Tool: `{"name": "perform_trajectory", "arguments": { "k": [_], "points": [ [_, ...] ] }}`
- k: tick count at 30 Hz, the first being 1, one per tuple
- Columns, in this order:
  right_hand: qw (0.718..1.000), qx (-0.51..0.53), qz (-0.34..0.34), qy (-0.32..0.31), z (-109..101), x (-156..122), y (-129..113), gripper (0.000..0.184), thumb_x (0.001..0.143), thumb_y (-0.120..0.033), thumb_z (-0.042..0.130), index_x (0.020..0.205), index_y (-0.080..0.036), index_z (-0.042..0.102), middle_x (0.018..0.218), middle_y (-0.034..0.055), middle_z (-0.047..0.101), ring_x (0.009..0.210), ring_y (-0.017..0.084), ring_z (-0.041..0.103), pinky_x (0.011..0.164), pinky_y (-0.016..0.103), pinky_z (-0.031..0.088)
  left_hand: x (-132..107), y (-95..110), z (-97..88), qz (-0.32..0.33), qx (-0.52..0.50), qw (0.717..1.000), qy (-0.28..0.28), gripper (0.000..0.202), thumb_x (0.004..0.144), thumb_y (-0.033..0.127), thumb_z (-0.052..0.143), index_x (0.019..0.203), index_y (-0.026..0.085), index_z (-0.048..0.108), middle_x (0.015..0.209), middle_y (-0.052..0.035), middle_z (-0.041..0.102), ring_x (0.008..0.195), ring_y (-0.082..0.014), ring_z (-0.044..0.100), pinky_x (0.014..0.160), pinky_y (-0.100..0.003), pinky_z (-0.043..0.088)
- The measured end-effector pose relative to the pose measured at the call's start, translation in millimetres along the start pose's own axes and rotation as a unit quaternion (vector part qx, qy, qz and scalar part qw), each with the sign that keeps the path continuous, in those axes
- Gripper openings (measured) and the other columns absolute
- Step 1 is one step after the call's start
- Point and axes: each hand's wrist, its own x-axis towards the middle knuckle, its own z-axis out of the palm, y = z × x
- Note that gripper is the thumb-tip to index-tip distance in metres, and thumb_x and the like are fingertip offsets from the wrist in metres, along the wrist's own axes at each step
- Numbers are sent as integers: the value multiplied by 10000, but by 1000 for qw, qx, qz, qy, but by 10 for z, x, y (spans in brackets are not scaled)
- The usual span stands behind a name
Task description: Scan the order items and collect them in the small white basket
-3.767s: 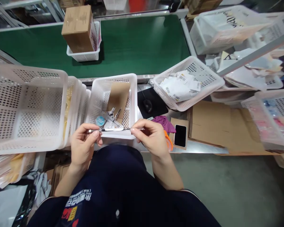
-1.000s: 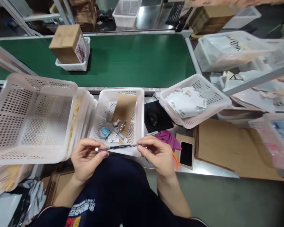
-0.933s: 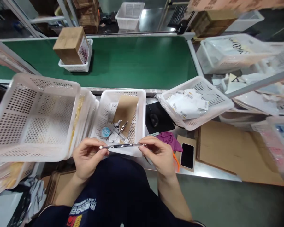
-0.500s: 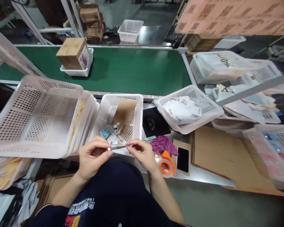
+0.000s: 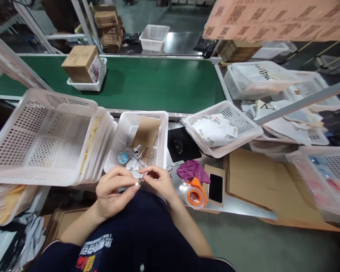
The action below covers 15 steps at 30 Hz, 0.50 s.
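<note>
Fingertips pinched, my left hand holds a small dark grey piece whose exact kind I cannot make out. A small white spot shows at the left fingertips. My right hand pinches the same piece from the other side, so the fingers hide most of it. Both hands are over the near edge of a white perforated basket. Inside that basket lie a round blue-lidded item, several slim metallic items, clear packaging and a brown cardboard sheet.
Empty white baskets are nested at left. Rightward are a black mouse, a basket of white packets, a purple cloth, an orange tape dispenser, a phone and cardboard. A green conveyor carries a boxed basket.
My hands have drawn closer together. The thin dark strip that stretched between them is now mostly covered by my fingers. The view has shifted slightly.
</note>
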Motion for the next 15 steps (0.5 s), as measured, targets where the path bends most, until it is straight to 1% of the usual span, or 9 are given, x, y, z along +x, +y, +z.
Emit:
{"name": "perform_trajectory", "arguments": {
  "k": [2, 5, 8, 11, 13, 14, 15],
  "points": [
    [1000, 0, 0, -2, 21, -25, -12, 302, 860, -455, 814, 985, -180, 812, 780, 40, 759, 655, 138, 632, 589, 243, 466, 1, 24, 3, 18, 14, 1000, -4, 283, 858, -20, 766, 1064, 173, 784, 894, -37, 716, 762, -127, 686, 687, -231, 606],
    [1000, 12, 7, -3, 34, -46, -29, 270, 856, -422, 802, 974, -178, 803, 791, 40, 764, 680, 146, 664, 608, 245, 477, 1, 25, 9, 15, 12, 1000, -7, 274, 858, -24, 756, 1052, 168, 776, 892, -39, 713, 768, -130, 682, 690, -234, 604],
    [1000, 18, 15, 0, 19, -17, -40, 299, 854, -444, 807, 977, -171, 802, 799, 43, 770, 681, 148, 675, 617, 247, 485, 13, -24, 22, -5, -6, 1000, -1, 261, 862, -3, 771, 1054, 174, 775, 876, -40, 720, 775, -139, 680, 700, -245, 599],
    [1000, -5, -1, 5, 17, -22, -13, 357, 850, -512, 813, 951, -170, 816, 772, 43, 763, 676, 152, 663, 625, 251, 492, 8, -50, 57, -12, -10, 1000, 15, 237, 871, 30, 783, 1043, 192, 773, 856, -41, 731, 773, -152, 679, 709, -257, 589],
    [999, -30, -22, 12, 16, -78, 100, 406, 850, -576, 799, 911, -176, 827, 762, 56, 765, 676, 168, 663, 641, 270, 518, -31, -58, 99, -19, -2, 1000, 23, 160, 903, 69, 767, 989, 204, 761, 810, -32, 722, 748, -150, 671, 695, -246, 568],
    [999, -40, -27, 21, -7, -89, 212, 431, 848, -606, 790, 910, -182, 835, 795, 73, 782, 682, 183, 674, 647, 287, 538, -53, -86, 125, -18, 2, 999, 28, 105, 927, 106, 756, 950, 208, 750, 777, -27, 713, 723, -146, 662, 676, -235, 552],
    [998, -42, -24, 28, -60, -63, 360, 469, 820, -633, 804, 967, -190, 850, 823, 94, 800, 667, 205, 690, 633, 309, 560, -68, -143, 149, -16, 9, 999, 36, 68, 954, 155, 744, 915, 209, 737, 742, -23, 699, 696, -142, 649, 658, -226, 536]
  ]
}}
